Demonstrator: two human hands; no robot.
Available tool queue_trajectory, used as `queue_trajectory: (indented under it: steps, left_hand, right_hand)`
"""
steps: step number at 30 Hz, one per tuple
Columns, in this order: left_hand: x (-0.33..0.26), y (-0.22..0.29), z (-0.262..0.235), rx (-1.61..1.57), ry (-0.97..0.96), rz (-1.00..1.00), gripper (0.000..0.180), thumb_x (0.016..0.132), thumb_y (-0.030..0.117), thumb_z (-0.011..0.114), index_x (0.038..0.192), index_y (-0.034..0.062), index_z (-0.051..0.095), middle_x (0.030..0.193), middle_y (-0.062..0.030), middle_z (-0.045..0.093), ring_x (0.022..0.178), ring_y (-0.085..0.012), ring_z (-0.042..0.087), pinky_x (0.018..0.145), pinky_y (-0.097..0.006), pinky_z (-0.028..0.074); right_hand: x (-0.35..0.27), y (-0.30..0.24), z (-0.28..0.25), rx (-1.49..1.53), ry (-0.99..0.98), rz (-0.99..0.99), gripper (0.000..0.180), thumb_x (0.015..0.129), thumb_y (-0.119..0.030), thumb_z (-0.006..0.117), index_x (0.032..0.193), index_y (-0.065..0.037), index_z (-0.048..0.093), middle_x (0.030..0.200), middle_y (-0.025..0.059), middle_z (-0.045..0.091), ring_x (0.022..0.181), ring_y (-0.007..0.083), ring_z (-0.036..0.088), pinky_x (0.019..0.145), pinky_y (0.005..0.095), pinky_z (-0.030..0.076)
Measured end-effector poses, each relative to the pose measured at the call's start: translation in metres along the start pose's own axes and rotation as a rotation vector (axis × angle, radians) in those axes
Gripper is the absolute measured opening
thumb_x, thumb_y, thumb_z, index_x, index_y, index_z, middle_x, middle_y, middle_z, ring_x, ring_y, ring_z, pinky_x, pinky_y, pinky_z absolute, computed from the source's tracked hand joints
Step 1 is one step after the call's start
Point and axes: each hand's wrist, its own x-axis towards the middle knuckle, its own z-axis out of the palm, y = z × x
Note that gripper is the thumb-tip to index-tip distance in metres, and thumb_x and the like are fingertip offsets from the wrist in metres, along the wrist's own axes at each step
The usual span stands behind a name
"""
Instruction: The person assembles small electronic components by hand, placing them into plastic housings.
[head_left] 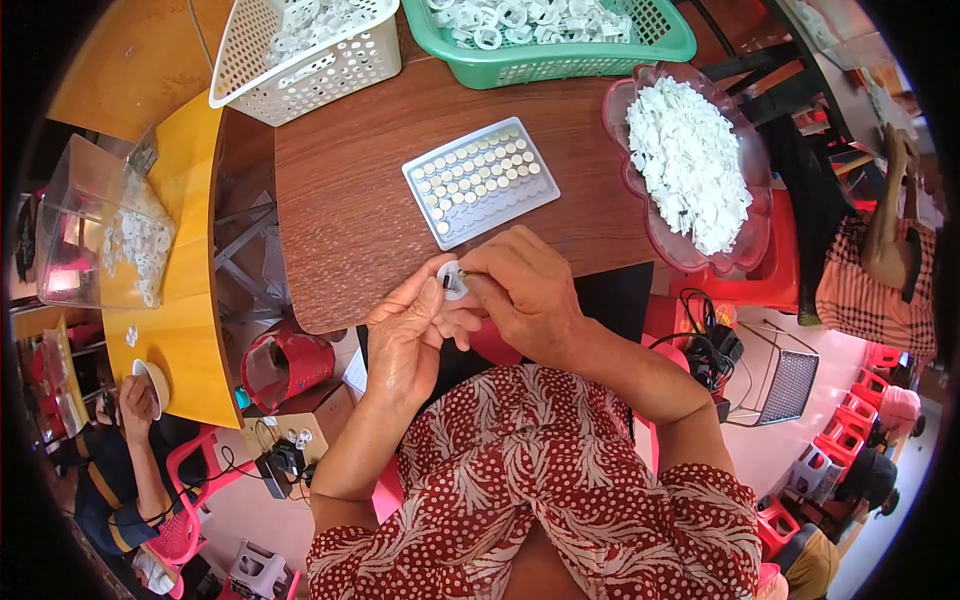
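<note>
Between my two hands, just off the near edge of the brown table (pixel 340 200), is a small round white plastic part (pixel 453 281) with a dark slot in its middle. My left hand (pixel 412 318) pinches its left rim between thumb and fingertips. The thumb and fingers of my right hand (pixel 525 290) close at the part's right side; anything small between them is hidden. Beyond my hands lies a pale tray (pixel 470 226), set at a slant, with rows of round button cells (pixel 478 165) in its pockets. Its nearest pockets hold no cells.
A white basket (pixel 310 85) and a green basket (pixel 560 70) of clear plastic parts stand at the far edge. A pink scalloped bowl (pixel 617 140) heaped with white pieces (pixel 690 165) is on the right. At left, a clear bin (pixel 80 230) sits on a yellow table (pixel 195 330) near another person's hand (pixel 137 405).
</note>
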Motion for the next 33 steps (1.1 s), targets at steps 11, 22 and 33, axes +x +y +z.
queue_trajectory:
  steps: [11, 22, 33]
  left_hand:
    - [0.0, -0.004, 0.002, -0.043, -0.023, 0.005, 0.038, 0.094, 0.02, 0.051, 0.124, -0.0036, 0.049, 0.093, -0.0141, 0.065, 0.071, -0.0198, 0.065, 0.054, -0.027, 0.049]
    - [-0.001, -0.008, 0.004, 0.042, 0.05, 0.092, 0.036, 0.094, 0.018, 0.052, 0.122, -0.0046, 0.051, 0.095, -0.0123, 0.064, 0.071, -0.0177, 0.064, 0.054, -0.025, 0.048]
    - [0.002, -0.008, 0.006, 0.056, 0.051, 0.116, 0.037, 0.093, 0.017, 0.053, 0.122, -0.0058, 0.05, 0.093, -0.0104, 0.064, 0.069, -0.0152, 0.062, 0.053, -0.025, 0.048]
  right_hand:
    - [-0.004, 0.002, -0.002, -0.11, -0.032, -0.065, 0.015, 0.072, 0.002, 0.064, 0.085, -0.004, 0.061, 0.076, 0.0089, 0.055, 0.069, 0.0248, 0.053, 0.056, 0.0344, 0.043]
    - [0.002, 0.008, 0.001, -0.136, -0.091, -0.167, 0.016, 0.068, -0.002, 0.066, 0.08, -0.004, 0.057, 0.073, 0.0085, 0.051, 0.068, 0.0257, 0.051, 0.056, 0.0358, 0.041]
    - [-0.001, 0.007, 0.001, -0.045, -0.083, -0.12, 0.017, 0.068, 0.003, 0.065, 0.081, -0.003, 0.055, 0.078, 0.0092, 0.054, 0.067, 0.0262, 0.051, 0.056, 0.0359, 0.042]
